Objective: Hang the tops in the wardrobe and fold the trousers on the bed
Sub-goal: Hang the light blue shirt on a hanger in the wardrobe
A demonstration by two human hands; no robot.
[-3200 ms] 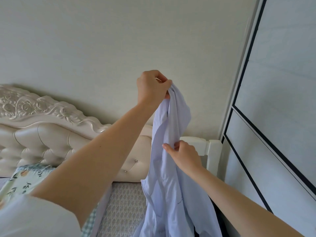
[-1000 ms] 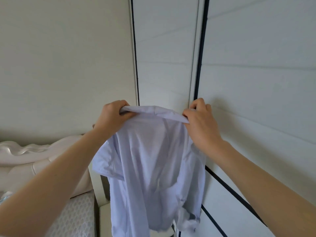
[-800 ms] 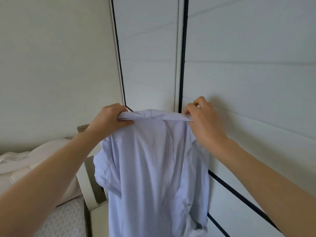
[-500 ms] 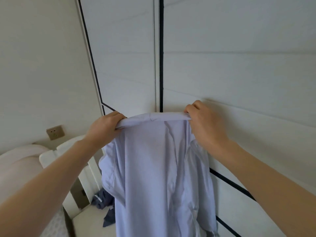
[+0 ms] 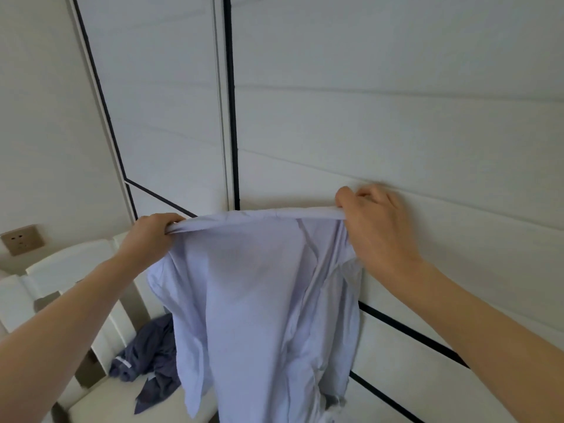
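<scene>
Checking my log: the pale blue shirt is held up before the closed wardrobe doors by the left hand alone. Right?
Not alone. The head view shows the left hand and the right hand each gripping an end of the collar, holding the pale blue shirt up before the closed wardrobe doors.

Bare left forearm [image 5: 70, 325] and left hand [image 5: 152, 236], bare right forearm [image 5: 494, 331] and right hand [image 5: 377, 230], uncovered all along.

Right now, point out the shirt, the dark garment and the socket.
shirt [image 5: 259, 300], head view, middle of hanging cloth.
dark garment [image 5: 152, 352], head view, crumpled middle.
socket [image 5: 22, 239], head view, faceplate centre.
</scene>
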